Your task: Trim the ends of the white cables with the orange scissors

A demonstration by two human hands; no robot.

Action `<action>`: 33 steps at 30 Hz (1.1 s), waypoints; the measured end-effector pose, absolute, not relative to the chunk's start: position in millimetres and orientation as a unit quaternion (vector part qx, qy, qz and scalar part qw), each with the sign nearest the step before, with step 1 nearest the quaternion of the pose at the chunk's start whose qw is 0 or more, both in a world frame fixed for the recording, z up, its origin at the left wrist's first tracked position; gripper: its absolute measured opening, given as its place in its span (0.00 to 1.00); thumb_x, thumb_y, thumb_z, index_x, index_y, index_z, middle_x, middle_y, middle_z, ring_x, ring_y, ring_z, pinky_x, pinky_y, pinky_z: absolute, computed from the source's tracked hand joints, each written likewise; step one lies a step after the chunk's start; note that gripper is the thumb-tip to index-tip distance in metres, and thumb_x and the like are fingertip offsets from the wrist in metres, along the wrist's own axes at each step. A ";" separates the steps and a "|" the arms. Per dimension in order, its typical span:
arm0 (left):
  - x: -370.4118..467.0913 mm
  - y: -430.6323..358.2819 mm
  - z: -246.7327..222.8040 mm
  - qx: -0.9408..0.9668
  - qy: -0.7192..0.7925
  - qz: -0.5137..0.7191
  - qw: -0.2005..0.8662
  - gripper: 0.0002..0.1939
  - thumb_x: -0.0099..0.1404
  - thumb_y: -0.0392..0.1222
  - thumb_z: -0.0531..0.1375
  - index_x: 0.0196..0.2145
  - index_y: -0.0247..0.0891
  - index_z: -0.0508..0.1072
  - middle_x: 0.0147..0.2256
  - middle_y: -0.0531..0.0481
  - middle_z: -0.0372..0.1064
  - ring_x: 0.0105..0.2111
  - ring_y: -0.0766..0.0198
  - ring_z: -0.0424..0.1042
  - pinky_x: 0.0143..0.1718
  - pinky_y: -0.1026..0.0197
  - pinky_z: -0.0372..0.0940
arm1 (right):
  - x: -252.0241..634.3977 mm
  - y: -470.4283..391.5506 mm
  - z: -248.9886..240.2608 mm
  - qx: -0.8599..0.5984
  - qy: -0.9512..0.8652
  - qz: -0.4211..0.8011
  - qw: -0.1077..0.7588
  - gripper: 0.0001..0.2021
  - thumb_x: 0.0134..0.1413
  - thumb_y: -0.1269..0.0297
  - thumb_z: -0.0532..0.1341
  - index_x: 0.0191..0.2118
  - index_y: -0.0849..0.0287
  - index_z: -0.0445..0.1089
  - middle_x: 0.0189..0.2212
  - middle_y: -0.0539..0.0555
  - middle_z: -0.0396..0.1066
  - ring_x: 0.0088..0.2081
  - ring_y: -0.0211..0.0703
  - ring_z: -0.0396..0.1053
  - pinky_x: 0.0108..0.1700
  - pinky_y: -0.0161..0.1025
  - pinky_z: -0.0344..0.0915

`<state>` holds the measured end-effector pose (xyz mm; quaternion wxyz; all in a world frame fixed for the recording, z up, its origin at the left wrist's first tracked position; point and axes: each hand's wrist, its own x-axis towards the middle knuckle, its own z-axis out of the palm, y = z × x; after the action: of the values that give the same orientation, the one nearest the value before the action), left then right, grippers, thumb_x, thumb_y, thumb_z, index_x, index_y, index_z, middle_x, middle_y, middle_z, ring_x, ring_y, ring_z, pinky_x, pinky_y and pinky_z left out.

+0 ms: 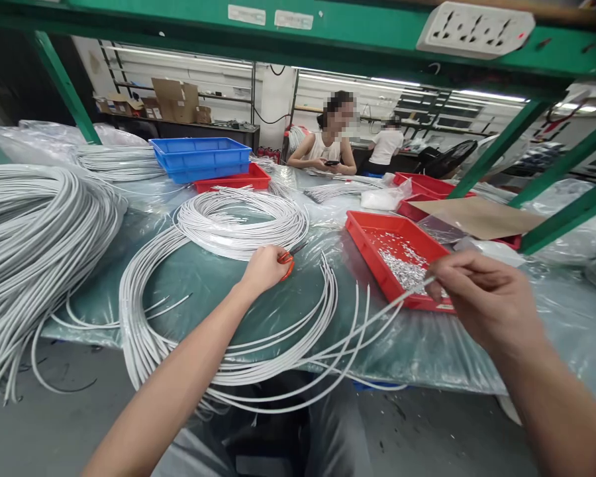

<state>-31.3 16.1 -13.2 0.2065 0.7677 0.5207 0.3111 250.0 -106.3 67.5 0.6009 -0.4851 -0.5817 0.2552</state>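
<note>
My left hand (pixel 265 268) is closed around a small tool with orange-red handles (pixel 287 265), its dark tip pointing right over the coiled cables. On the right, my right hand (pixel 481 298) pinches the end of a white cable (pixel 402 297) beside the near corner of a red tray (pixel 377 265) that holds many small silvery pieces. The pinched cable runs back left into a large loose coil of white cables (pixel 144 285) at the table's front edge. Just behind my left hand lies a tighter coil of white cables (pixel 243 232).
Thick cable bundles (pixel 44 245) hang over the left front edge. A blue bin (pixel 201 158) rests on a red tray (pixel 233 179) behind. Green frame posts (pixel 496 149) stand at right, with a power strip (pixel 475 30) overhead. Across the table a person (pixel 328 142) holds a phone.
</note>
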 end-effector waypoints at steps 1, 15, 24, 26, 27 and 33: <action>-30.8 16.1 -13.4 0.769 0.520 0.308 0.207 0.07 0.52 0.36 0.55 0.18 0.38 0.63 0.18 0.54 0.55 0.22 0.68 0.49 0.27 0.62 0.46 | 256.7 -115.5 68.5 -0.501 -0.589 0.253 0.581 0.13 0.41 0.53 0.74 0.25 0.57 0.75 0.15 0.50 0.68 0.19 0.36 0.63 0.22 0.34 0.58; -25.9 13.9 -15.9 0.780 0.519 0.275 0.218 0.07 0.54 0.39 0.56 0.20 0.38 0.68 0.19 0.53 0.60 0.22 0.67 0.53 0.27 0.62 0.47 | 302.4 -206.3 2.6 -0.685 -0.644 0.294 0.174 0.10 0.49 0.50 0.65 0.27 0.49 0.75 0.21 0.56 0.71 0.25 0.53 0.68 0.29 0.47 0.65; -27.2 12.5 -15.1 0.781 0.522 0.267 0.216 0.07 0.54 0.39 0.56 0.20 0.38 0.64 0.20 0.54 0.57 0.23 0.68 0.50 0.27 0.62 0.47 | 284.8 -149.0 -12.7 -0.709 -0.512 0.324 0.359 0.24 0.50 0.43 0.63 0.40 0.62 0.73 0.13 0.45 0.56 0.16 0.34 0.51 0.19 0.34 0.48; -27.5 13.0 -15.1 0.782 0.523 0.264 0.213 0.07 0.55 0.39 0.55 0.20 0.38 0.63 0.19 0.54 0.57 0.23 0.68 0.51 0.27 0.63 0.47 | 275.1 -132.9 -12.1 -0.694 -0.445 0.414 0.386 0.28 0.48 0.43 0.64 0.47 0.62 0.71 0.13 0.42 0.56 0.13 0.32 0.46 0.15 0.32 0.41; -27.5 13.1 -15.0 0.784 0.522 0.261 0.211 0.08 0.55 0.39 0.55 0.20 0.38 0.63 0.19 0.54 0.57 0.23 0.68 0.51 0.27 0.63 0.47 | 271.0 -126.3 -12.3 -0.676 -0.409 0.460 0.405 0.28 0.49 0.45 0.65 0.49 0.62 0.70 0.14 0.42 0.56 0.12 0.30 0.45 0.15 0.31 0.39; -26.2 14.3 -15.5 0.795 0.506 0.257 0.214 0.08 0.56 0.42 0.55 0.21 0.38 0.63 0.19 0.54 0.57 0.23 0.68 0.52 0.27 0.63 0.47 | 262.9 -119.2 -16.3 -0.587 -0.296 0.514 0.551 0.17 0.44 0.56 0.70 0.39 0.60 0.74 0.17 0.41 0.54 0.15 0.27 0.47 0.15 0.27 0.40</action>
<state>-26.2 14.3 -15.5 0.2143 0.7948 0.5063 0.2571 262.9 -119.2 -16.3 0.5512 -0.5873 -0.2956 0.5137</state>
